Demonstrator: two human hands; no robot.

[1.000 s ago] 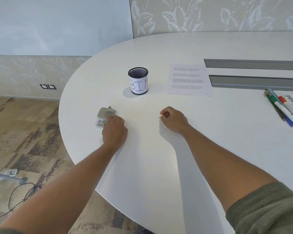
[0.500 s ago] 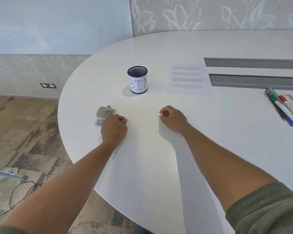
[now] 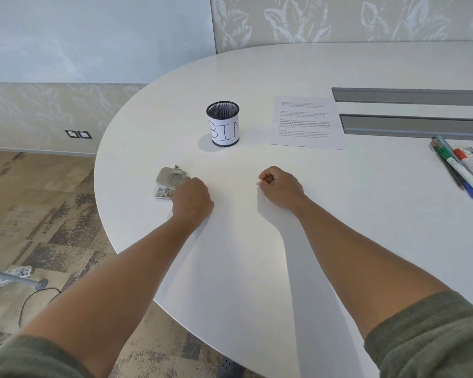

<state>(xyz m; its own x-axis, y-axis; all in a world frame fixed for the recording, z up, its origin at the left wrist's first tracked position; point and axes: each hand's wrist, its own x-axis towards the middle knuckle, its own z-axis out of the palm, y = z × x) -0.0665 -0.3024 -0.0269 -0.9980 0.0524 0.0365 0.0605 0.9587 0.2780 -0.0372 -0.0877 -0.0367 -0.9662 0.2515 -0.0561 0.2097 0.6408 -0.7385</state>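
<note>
A small metal hole punch (image 3: 167, 181) lies on the white round table (image 3: 238, 268) near its left edge. My left hand (image 3: 193, 199) is a closed fist right beside it, knuckles against the punch's right side; the fingertips are hidden under the hand. My right hand (image 3: 281, 188) rests on the table about a hand's width to the right, also curled into a fist with nothing visible in it. A black mesh cup (image 3: 223, 124) with a white label reading "BIN" stands upright beyond both hands.
A printed sheet of paper (image 3: 307, 122) lies right of the cup. Two grey cable slots (image 3: 410, 126) run along the table at the far right. Several markers and pens (image 3: 464, 165) lie at the right edge. Carpet and a cable (image 3: 36, 298) are left of the table.
Both fists stay where they were on the table. Only the camera view has shifted slightly.
</note>
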